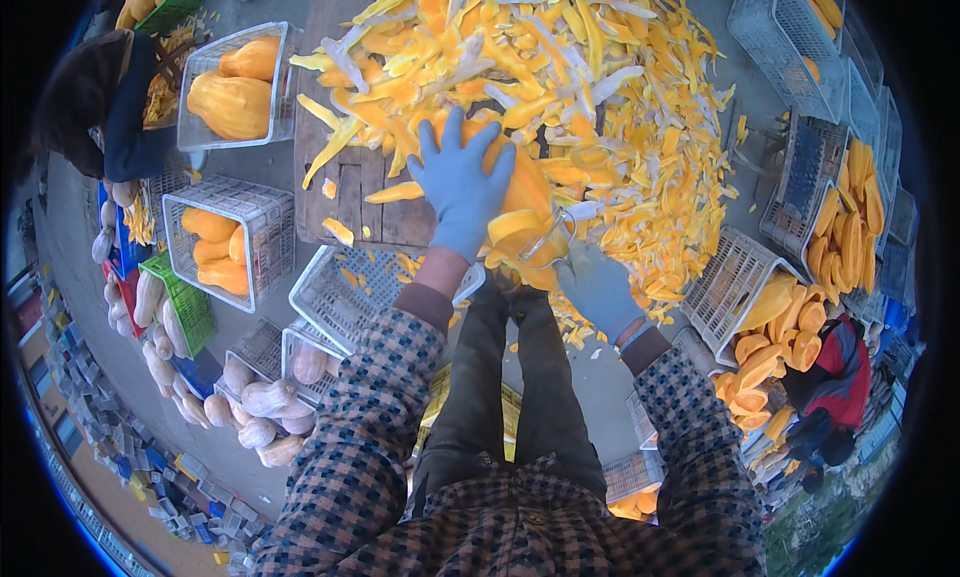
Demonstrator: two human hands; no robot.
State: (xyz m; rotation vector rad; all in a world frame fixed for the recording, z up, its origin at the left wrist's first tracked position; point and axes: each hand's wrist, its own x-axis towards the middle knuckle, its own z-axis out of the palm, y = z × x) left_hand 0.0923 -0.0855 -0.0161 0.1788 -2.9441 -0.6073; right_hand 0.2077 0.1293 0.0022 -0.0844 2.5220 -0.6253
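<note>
My left hand (460,182), in a blue glove, has its fingers spread over the top of a peeled orange squash (522,190), holding it at the near edge of a worn wooden board (345,202). My right hand (597,287), also gloved, is closed on a metal loop-shaped peeler (563,233) at the squash's lower right, where a thick curl of orange flesh (515,227) lies against the blade. A large heap of orange and pale peelings (640,147) covers much of the board and spreads down its right side.
Crates of peeled squash stand at left (290,217) and right (730,277); a grey crate (325,292) sits below the board's left edge. Unpeeled pale squashes (262,417) lie at lower left. A person in dark clothes (90,97) bends at far left, another in red and black (835,377) at right.
</note>
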